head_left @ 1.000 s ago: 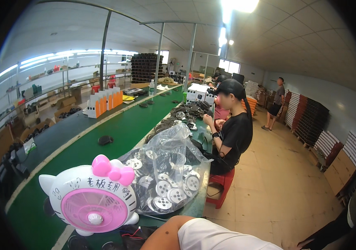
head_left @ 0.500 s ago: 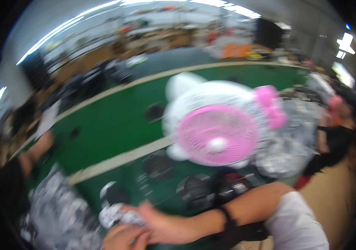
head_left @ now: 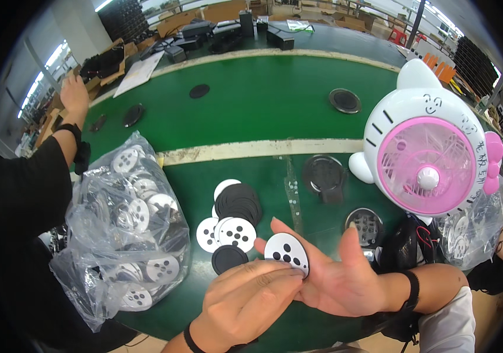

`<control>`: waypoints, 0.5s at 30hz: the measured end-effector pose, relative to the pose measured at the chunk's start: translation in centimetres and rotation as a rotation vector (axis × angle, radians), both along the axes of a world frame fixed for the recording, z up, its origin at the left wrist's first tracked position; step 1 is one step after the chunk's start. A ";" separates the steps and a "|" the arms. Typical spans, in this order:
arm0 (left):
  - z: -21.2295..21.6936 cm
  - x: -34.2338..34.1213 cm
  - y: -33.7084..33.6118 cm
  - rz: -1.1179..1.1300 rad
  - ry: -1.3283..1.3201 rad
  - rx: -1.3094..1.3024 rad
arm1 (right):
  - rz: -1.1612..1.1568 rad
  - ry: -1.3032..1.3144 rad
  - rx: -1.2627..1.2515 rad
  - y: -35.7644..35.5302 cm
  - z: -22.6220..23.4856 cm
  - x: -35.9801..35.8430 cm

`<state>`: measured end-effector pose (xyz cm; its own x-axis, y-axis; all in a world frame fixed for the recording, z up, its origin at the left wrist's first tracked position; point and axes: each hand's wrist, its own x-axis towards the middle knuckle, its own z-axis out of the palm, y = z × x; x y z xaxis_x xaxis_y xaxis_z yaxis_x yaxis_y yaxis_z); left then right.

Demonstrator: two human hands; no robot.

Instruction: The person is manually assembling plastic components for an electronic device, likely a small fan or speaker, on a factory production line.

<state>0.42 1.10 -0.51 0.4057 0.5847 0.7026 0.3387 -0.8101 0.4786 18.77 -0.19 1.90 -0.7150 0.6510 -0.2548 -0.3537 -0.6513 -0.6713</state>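
Note:
A round white disc with black dots (head_left: 287, 252) is pinched by its lower edge in the closed fingers of my left hand (head_left: 248, 303). A thin dark rim shows along the disc's right side. Beneath and behind it my right hand (head_left: 337, 276) lies palm up, fingers stretched and thumb raised. Whether the disc rests on those fingers is hard to tell. Left of the hands, similar white discs (head_left: 238, 235) lie overlapping beside a fanned stack of black discs (head_left: 238, 203). A single black disc (head_left: 229, 259) is just beyond my left hand's fingers.
A clear plastic bag (head_left: 95, 217) of white discs stands at left. A pink-and-white cat-shaped fan (head_left: 375, 132) is at right, near another bag (head_left: 469, 235). Round dark parts (head_left: 324, 173) dot the green table (head_left: 251, 126). Another person's arm (head_left: 69, 138) reaches in at far left.
The view has turned and steadied, so the fan appears farther right. My hands, earlier together at lower left over blurred white pieces, now appear farther right with the white disc between them.

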 end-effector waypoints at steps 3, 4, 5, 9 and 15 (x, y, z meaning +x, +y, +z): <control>0.4 0.0 -0.2 0.015 0.057 0.004 | 0.020 -0.035 0.015 -0.2 0.0 0.0; 0.6 0.0 -0.4 0.004 0.048 -0.011 | 0.024 -0.039 0.000 -0.3 0.0 0.0; 0.7 0.1 -0.6 0.015 0.052 -0.046 | -0.008 -0.040 0.005 -0.4 0.0 -0.1; 1.0 0.5 -1.0 0.077 0.038 -0.132 | -0.068 -0.002 0.030 -0.7 -0.5 -0.3; 1.2 0.1 -1.0 0.074 0.186 -0.177 | -0.118 -0.024 0.032 -0.9 -0.9 -0.5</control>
